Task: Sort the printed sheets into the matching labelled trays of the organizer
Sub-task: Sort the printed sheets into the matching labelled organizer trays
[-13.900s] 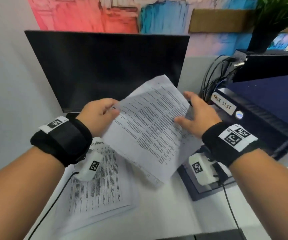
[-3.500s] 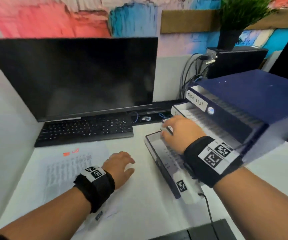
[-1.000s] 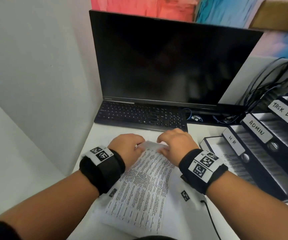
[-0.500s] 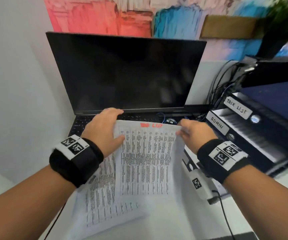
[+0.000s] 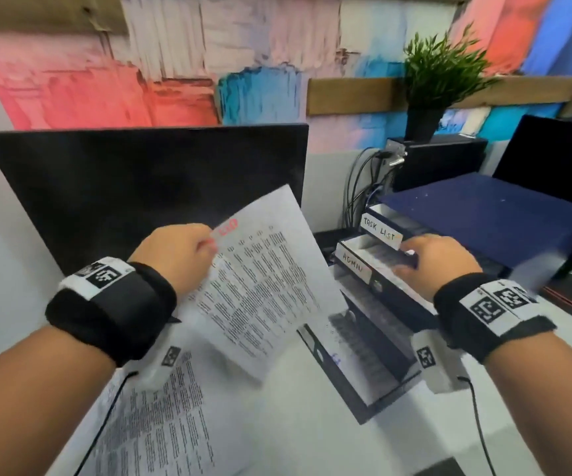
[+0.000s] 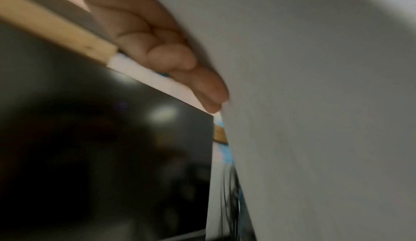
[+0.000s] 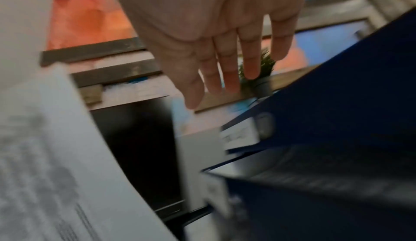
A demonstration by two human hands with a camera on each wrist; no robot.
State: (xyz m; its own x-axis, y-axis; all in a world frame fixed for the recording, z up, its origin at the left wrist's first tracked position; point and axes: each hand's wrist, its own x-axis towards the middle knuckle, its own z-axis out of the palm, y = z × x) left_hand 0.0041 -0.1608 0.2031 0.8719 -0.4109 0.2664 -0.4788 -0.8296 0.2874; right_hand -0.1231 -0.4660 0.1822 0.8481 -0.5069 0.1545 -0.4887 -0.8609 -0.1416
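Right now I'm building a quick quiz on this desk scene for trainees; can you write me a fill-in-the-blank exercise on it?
1. The left hand pinches the printed sheet by its ____ corner.
2. The right hand reaches with straight fingers toward the organizer, just below the tray label reading ____.
3. The tray label beneath it reads ____.
4. More sheets lie on the ____.

Missing words: top; TASK LIST; ADMIN; desk

the left hand (image 5: pixel 178 257) is raised, fingers and thumb pinched together; the right hand (image 5: pixel 437 261) reaches forward, palm down, fingers straight and slightly spread.
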